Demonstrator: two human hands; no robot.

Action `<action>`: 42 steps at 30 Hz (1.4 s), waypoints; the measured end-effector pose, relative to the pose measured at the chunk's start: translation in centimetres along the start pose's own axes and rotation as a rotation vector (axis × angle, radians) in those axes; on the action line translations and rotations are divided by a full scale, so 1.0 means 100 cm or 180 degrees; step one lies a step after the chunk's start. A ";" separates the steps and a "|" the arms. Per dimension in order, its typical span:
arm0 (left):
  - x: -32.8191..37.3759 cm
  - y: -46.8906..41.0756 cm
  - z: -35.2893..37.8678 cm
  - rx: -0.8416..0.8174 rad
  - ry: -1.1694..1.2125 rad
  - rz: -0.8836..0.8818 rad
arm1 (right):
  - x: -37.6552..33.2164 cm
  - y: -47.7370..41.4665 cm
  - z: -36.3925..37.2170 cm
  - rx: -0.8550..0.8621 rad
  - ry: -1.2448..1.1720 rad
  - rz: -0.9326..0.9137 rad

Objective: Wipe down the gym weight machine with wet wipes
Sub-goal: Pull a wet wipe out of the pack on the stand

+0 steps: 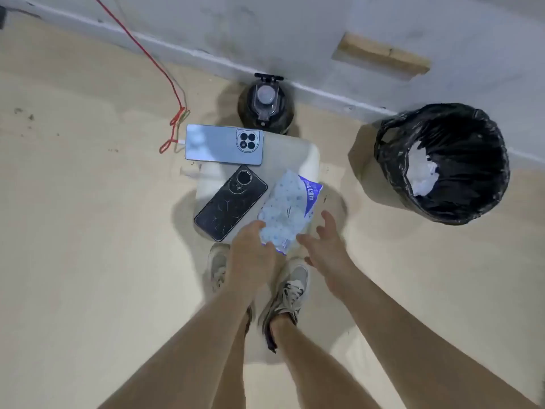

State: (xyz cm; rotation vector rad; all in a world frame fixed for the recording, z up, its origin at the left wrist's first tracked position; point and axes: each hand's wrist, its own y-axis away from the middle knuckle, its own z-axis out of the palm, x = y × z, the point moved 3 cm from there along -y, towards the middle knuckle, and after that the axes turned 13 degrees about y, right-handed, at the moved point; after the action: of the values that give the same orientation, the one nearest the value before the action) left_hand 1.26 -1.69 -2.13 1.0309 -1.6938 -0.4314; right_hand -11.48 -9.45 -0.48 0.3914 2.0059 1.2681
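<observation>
A pale blue pack of wet wipes [287,206] lies on the right side of a small white stool [298,153]. My left hand [252,249] grips the pack's near end, fingers curled over the wrapper. My right hand [327,246] hovers just right of the pack with fingers spread and nothing in it. The weight machine is out of view.
Two phones lie on the stool: a silver one [219,144] at the back, a black one [230,203] in front. A dark water jug [265,106] stands behind, by the wall. A black-lined bin [445,162] with white wipes sits right. A red cord [174,125] trails left. My shoes [287,293] stand below.
</observation>
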 end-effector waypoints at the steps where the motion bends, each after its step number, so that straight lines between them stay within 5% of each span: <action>1: -0.001 -0.014 0.007 0.0000 -0.0093 0.0130 | -0.001 -0.013 0.005 -0.0008 -0.0171 -0.0117; 4: -0.006 -0.045 0.018 0.0165 -0.0126 0.0251 | -0.002 -0.046 0.017 0.0191 -0.0371 -0.0405; 7: -0.004 -0.048 0.018 0.0262 -0.0073 0.0219 | 0.000 -0.054 0.020 0.0674 -0.0405 -0.0234; 11: 0.013 -0.021 0.000 0.0215 -0.0050 0.0102 | -0.018 -0.034 0.005 0.0659 -0.0425 -0.0057; 15: 0.045 -0.003 -0.030 0.0697 -0.0358 0.1040 | -0.050 -0.005 0.001 0.0374 -0.0057 -0.0376; 19: 0.077 -0.001 -0.051 0.0326 -0.0622 0.1950 | -0.074 0.023 -0.008 0.0312 0.0196 -0.0621; 21: 0.090 -0.001 -0.066 0.0223 -0.0063 0.1721 | -0.084 0.038 -0.017 0.0266 0.0141 -0.0675; 24: 0.103 -0.007 -0.089 0.0234 0.1502 0.0313 | -0.097 0.060 -0.027 -0.0075 0.0329 -0.0968; 26: 0.111 -0.006 -0.095 0.0131 0.1827 -0.0081 | -0.107 0.074 -0.032 -0.0263 0.0459 -0.1194; 28: 0.124 0.000 -0.097 0.0232 0.1502 0.0221 | -0.117 0.085 -0.036 -0.0337 0.0697 -0.1357; 32: 0.167 0.029 -0.104 0.0541 0.0245 0.1713 | -0.131 0.106 -0.049 -0.0253 0.0437 -0.1208; 35: 0.193 0.056 -0.111 0.0106 -0.0339 0.2561 | -0.143 0.125 -0.063 0.0096 0.0489 -0.1233; 42: 0.243 0.109 -0.117 0.0094 -0.1981 0.2500 | -0.168 0.179 -0.076 0.0640 0.1423 -0.1764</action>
State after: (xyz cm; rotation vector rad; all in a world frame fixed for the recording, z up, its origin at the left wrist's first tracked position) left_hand 5.53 -12.69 24.40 0.1719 -2.4895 -0.2063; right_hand -7.30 -16.00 24.01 -0.3780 2.3911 0.8508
